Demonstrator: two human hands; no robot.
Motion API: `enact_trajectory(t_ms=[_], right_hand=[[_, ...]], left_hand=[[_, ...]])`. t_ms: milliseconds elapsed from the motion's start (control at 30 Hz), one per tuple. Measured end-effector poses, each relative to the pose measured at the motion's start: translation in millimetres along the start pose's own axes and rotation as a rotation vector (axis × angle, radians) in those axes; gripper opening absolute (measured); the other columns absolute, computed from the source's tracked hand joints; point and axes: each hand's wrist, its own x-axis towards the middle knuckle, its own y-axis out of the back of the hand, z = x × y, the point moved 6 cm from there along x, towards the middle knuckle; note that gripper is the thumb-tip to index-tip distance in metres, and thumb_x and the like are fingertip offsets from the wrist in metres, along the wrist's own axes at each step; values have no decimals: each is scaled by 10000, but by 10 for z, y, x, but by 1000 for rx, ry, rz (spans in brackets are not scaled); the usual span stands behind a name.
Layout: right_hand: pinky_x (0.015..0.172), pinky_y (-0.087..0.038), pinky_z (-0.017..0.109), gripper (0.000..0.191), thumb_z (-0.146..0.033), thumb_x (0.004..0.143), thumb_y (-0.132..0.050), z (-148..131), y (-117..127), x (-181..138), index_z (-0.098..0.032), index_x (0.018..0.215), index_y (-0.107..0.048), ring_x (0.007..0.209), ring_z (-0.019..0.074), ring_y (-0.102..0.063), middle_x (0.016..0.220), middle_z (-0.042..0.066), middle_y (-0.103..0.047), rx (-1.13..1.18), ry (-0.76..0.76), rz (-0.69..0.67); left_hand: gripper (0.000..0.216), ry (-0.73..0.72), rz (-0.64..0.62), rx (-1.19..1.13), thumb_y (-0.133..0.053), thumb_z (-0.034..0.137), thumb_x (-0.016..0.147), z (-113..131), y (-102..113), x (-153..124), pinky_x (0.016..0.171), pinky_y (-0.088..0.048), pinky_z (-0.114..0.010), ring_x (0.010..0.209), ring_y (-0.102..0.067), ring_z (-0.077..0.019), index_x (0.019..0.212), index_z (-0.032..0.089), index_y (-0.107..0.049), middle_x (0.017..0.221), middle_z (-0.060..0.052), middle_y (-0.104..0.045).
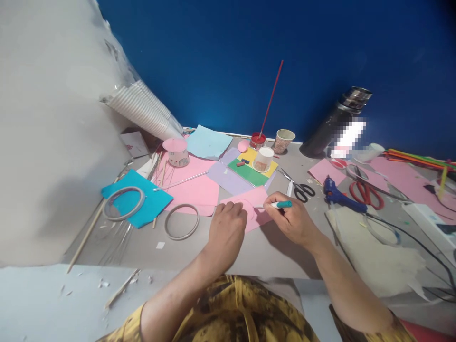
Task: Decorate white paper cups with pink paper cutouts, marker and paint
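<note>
My right hand (292, 222) pinches a white marker (276, 205) with a green end, its tip pointing left at a pink sheet of paper (262, 219). On the left part of that sheet, my left hand (228, 227) presses down with curled fingers. A round pink outline or disc (248, 209) shows beside its fingertips; I cannot tell whether it is a separate piece. Just beyond the sheet lie yellow and green cards (251, 175), with an upturned paper cup (264, 159) on them.
Left of my hands lie tape rings (182, 237), blue paper (130, 213) and a pink-topped cup (178, 159). To the right are black-handled scissors (303, 192), a blue glue gun (342, 197) with its cord, and red scissors (366, 194). A dark flask (326, 126) leans behind.
</note>
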Motion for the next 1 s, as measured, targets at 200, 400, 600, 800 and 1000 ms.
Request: enact_trajectory(t_ms=[200,400,600,800,1000], right_hand=[[654,-425,247,160,-270,986,-513,-12,-3,-75,-225,844,-574,664,145,-584,766,-4,-660,-1,12,23],[631,-409,250,187,-293,1005,-498,-29,-18,-154,-220,854,-579,626,132,-547,752,-8,-643,-15,29,28],[628,-406,261,210,-308,1016,-487,-42,-31,-233,-214,855,-585,621,134,-531,750,0,-641,-19,24,28],[645,-417,253,190,-284,1017,-499,-93,-51,-299,-216,862,-585,625,127,-557,750,-9,-655,-18,46,45],[644,-447,254,179,-276,1014,-497,-211,-110,-368,-218,870,-586,644,143,-602,757,13,-677,-34,99,85]], left_hand=[[218,6,-1,-56,-447,129,990,-53,23,29,850,-396,-416,993,-568,-265,967,171,-659,1051,-96,-667],[225,-17,0,-50,-452,118,979,-58,42,37,817,-391,-420,980,-570,-270,956,169,-669,1034,-106,-659],[204,-34,18,-74,-498,103,953,-103,28,69,777,-390,-407,950,-575,-262,899,169,-684,1001,-104,-662],[223,-34,1,-78,-490,98,952,-109,37,91,778,-398,-405,942,-576,-261,891,164,-694,986,-107,-661],[212,-38,15,-80,-499,90,941,-104,49,84,773,-407,-409,949,-579,-263,888,163,-692,997,-110,-662]])
